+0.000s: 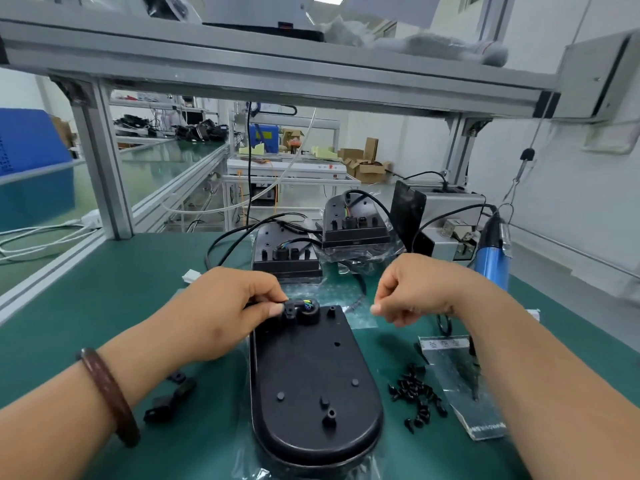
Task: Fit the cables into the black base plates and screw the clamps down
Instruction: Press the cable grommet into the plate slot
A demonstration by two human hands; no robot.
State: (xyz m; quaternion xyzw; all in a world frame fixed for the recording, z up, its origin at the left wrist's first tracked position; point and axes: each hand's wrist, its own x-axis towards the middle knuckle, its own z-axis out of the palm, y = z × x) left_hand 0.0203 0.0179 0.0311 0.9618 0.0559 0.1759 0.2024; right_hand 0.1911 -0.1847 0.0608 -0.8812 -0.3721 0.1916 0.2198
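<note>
The bracelet [110, 396] on the left wrist sits closest. Just beyond it the black base plate [304, 375] lies flat on its clear bag on the green desk [104, 289], rounded end toward the person. The left hand [221, 306] works at the plate's far end, its grip pinched narrow on a small black clamp [288, 308] beside the round socket where the cable [307, 304] shows its coloured wires (probably seating the clamp over the cable ready for screwing). The right hand [412, 292] hovers just off the plate's far right corner, fingers curled, thumb and forefinger together; I cannot tell whether that grip holds a screw or nothing. Black screws [419, 396] lie heaped right of the plate, within easy reach, and the blue screwdriver [491, 251] hangs behind the right wrist. Spare clamps [169, 400] wait on the left. Two fitted plates [287, 251] stand at the back, out of the way.
</note>
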